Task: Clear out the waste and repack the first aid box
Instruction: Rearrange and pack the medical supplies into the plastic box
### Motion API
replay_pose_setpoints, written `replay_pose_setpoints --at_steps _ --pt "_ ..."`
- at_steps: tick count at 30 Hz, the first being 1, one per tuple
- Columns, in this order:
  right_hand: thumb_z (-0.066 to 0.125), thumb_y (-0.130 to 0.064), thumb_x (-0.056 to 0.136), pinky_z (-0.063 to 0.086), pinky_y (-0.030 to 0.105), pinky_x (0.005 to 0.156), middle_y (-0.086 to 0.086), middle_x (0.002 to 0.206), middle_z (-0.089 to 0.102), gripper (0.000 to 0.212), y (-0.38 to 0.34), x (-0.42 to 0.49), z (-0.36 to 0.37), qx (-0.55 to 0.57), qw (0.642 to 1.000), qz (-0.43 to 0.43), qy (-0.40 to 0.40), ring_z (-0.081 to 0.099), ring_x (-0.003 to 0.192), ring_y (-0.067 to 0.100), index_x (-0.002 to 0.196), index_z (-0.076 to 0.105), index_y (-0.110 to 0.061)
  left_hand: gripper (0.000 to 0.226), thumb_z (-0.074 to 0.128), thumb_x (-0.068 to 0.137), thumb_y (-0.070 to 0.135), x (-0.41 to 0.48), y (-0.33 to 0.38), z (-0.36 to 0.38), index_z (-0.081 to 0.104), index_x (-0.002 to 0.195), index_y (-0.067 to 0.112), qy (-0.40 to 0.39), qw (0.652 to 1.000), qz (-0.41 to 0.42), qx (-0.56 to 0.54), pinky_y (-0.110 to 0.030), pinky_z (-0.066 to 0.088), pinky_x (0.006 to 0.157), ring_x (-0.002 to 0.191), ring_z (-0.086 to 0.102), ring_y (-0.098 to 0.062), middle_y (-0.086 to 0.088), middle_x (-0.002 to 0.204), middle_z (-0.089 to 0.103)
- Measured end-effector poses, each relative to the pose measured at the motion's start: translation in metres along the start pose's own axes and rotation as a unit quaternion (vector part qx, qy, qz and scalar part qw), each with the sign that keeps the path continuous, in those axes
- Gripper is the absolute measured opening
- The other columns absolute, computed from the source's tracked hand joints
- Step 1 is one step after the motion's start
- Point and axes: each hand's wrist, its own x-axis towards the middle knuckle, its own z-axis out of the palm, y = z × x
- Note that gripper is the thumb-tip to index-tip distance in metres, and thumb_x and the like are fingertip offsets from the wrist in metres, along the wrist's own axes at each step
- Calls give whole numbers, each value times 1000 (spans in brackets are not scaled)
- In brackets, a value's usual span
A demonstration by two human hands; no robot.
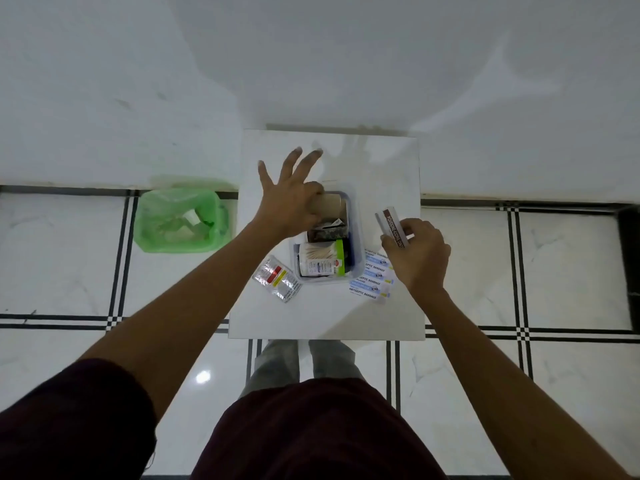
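First aid box (356, 237), light rigid plastic, sits part-packed; left hand (287, 206) splays, thumb pressing a carton inside, while right hand (415, 251) pinches a slim ointment carton (389, 223) by its edges.

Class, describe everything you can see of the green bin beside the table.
The green bin stands on the tiled floor to the left of the small white table, near the wall and apart from the table's edge. It looks squarish and is lined with a thin, translucent green plastic bag folded over its rim. It is upright and open, with no lid in view. Inside lie a few pale scraps, seemingly paper or wrappers. Neither hand touches it.
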Motion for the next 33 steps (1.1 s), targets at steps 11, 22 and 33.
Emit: replay_pose_setpoints --at_steps 11,22,33 --pt "74 -38 79 52 18 66 1 99 71 30 -31 -10 -5 122 992 23 -10 67 79 15 100 66 -18 47 71 73 49 -5 -13 20 63 115 30 -70 996 -61 -5 -79 0 101 148 -15 -24 6 162 -5" --pt "68 -27 81 49 39 74 5 103 67 35 -82 22 9 64 992 -93 -49 55 93 24 115 65 -19 30 60 85 33 -19 -23 28 64 115 32 2 986 -67 -150 -74 7 105 149 -3 -25 4 161 9" --pt "58 -10 80 33 43 85 4 112 68 35 -102 48 47 -118 942 -296 -104 51 105 29 113 67 -17 36 56 80 26 -45 -35 29 59 116 24 209 970 -53 -111 -56 36 99 134 37 -29 -6 145 45"
